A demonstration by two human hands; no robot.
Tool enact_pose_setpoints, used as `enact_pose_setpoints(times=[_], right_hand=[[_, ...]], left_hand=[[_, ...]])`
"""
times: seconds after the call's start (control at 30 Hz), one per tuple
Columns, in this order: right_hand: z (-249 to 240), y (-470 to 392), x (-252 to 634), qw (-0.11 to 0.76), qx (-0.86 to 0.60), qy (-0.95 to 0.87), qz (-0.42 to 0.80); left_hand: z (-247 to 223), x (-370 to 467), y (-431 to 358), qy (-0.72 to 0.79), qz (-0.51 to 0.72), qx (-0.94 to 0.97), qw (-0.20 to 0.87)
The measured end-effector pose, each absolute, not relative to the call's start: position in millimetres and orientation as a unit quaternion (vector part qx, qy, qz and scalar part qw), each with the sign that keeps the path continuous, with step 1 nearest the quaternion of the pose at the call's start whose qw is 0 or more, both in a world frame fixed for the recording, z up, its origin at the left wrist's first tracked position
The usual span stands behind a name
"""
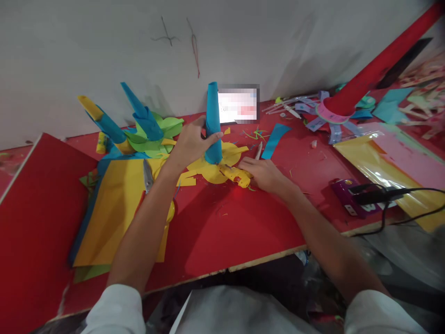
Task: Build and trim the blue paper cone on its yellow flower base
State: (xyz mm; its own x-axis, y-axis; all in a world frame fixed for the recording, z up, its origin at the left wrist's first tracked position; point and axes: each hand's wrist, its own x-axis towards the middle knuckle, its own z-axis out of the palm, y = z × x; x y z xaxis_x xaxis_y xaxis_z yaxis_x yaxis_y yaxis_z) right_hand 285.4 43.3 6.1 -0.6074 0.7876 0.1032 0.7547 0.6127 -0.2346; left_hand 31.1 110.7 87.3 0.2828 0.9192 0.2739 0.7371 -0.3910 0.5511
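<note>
The left hand (194, 144) is closed around a blue paper cone (213, 120), which stands upright on yellow paper petals (212, 173) on the red table (222, 222). The right hand (262, 174) has its fingers bent beside a small yellow roll (239, 176) at the front edge of these petals; I cannot tell if it grips it. Behind the cone, a bright screen (238, 105) leans near the wall, but its writing is blurred and cannot be read. On the right lies a purple box (354, 199) under a black cable (417, 190); it bears a white mark resembling a W, partly covered. On the left, a yellow glue stick (102, 143) has printing too small to read. Scissors (148, 176) lie on yellow sheets (111, 208), partly behind the left forearm.
</note>
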Motion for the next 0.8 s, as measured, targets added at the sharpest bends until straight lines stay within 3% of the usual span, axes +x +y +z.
enact_pose_setpoints(times=[0.37, 0.8], right_hand=[[9, 40, 267, 0.012, -0.448, -0.893, 0.047], [10, 43, 275, 0.022, -0.443, -0.895, 0.056]], left_hand=[[85, 31, 111, 0.527, 0.283, 0.785, 0.159], [83, 31, 112, 0.527, 0.291, 0.783, 0.154]])
